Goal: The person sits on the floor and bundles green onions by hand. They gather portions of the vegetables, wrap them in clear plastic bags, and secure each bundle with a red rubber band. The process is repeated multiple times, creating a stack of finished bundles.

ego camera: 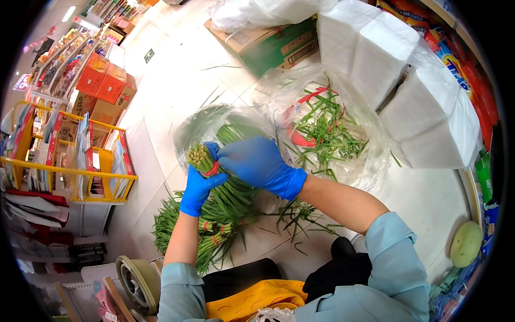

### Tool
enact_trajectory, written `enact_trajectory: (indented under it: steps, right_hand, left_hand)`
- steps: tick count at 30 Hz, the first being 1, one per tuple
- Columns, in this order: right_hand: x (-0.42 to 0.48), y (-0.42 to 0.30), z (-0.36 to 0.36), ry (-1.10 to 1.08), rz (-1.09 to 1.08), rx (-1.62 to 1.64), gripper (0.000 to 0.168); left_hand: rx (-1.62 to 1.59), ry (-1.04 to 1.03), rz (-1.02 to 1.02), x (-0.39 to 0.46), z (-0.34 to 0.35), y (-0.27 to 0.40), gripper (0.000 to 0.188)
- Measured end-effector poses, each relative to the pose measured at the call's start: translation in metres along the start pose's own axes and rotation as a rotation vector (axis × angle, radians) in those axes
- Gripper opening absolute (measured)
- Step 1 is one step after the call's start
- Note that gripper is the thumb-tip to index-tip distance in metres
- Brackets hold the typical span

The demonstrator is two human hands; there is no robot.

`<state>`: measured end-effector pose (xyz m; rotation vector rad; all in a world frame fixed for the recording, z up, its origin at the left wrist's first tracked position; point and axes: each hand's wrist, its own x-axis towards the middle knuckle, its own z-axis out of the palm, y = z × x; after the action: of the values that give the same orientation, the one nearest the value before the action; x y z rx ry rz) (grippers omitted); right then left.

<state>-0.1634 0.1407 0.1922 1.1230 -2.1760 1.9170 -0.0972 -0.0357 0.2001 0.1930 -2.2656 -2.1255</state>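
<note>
My left hand (201, 185), in a blue glove, is closed around a bundle of green leafy stalks (202, 159) with a red tie near its cut ends. My right hand (259, 163), also gloved and slightly blurred, is beside the bundle's upper part; its fingertips are partly hidden, so its hold cannot be told. Behind the hands a clear plastic bag (193, 116) contains more long green leaves. Several tied bundles (219, 237) lie on the floor below my hands. To the right, an open plastic bag (372, 161) holds loose green trimmings (322, 131) and red strips.
A green and brown carton (277, 46) stands beyond the bags. White plastic-wrapped stacks (418, 116) line the right side, near a pale green melon (466, 244). A yellow wire rack (100, 175) and orange boxes (92, 74) are at the left. Loose scraps (297, 221) lie on the tiles.
</note>
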Motion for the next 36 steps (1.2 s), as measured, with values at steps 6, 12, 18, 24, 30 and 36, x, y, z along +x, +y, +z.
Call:
enact_trajectory:
  steps: [6,12,18,24,30,36]
  right_hand:
    - [0.001,0.017,-0.002,-0.140,-0.026,0.030,0.019]
    - [0.001,0.022,0.001,-0.040,0.036,0.130,0.019]
    - [-0.005,0.002,0.017,0.116,0.166,0.151,0.021]
    - [-0.013,-0.007,0.012,0.086,0.156,0.024,0.022]
    - [-0.006,-0.005,-0.002,-0.014,0.055,-0.051,0.018]
    - [0.023,0.007,0.008,-0.044,0.149,-0.167,0.018]
  left_hand:
    - [0.070,-0.136,0.044,-0.005,0.018,0.025,0.083]
    - [0.618,-0.205,0.161,-0.003,0.022,0.050,0.084]
    - [0.149,-0.031,0.103,-0.010,0.008,0.020,0.066]
    - [0.173,0.150,0.215,-0.013,0.028,-0.001,0.051]
    - [0.473,0.176,0.296,-0.007,0.020,0.004,0.035]
    - [0.574,0.113,0.254,-0.009,0.001,0.000,0.033]
